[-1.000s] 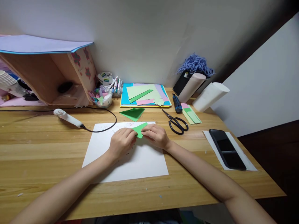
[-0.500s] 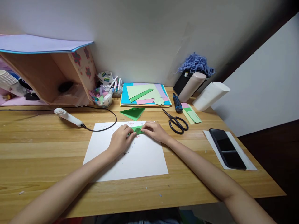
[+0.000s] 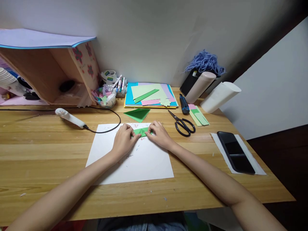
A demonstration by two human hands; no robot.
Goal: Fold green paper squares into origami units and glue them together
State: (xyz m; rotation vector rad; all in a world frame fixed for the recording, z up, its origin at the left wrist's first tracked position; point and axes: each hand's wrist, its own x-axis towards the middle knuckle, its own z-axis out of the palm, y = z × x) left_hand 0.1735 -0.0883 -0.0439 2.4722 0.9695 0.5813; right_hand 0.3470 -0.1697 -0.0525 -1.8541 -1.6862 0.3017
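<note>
1. pinching the left end of the folded green paper, the left hand has its fingers drawn narrow, with the thumb along the near edge.
2. the right hand grips the other end in the same narrow way, its thumb also at the near edge and its fingers bent over the far side.
3. the green paper is between the two sets of fingers, its middle showing in the gap and its ends partly covered; a small pointed fold shows near the centre.
4. beneath it is the white sheet, specked with small coloured marks; whether the green paper lies flat on it or is slightly raised, i cannot tell.
5. just beyond the far edge of the sheet, a green folded triangle rests on the wooden surface.
6. to the right of the right hand, apart from it, lie black-handled scissors, blades pointing away to the left.
7. behind the triangle is a stack of coloured paper.
</note>
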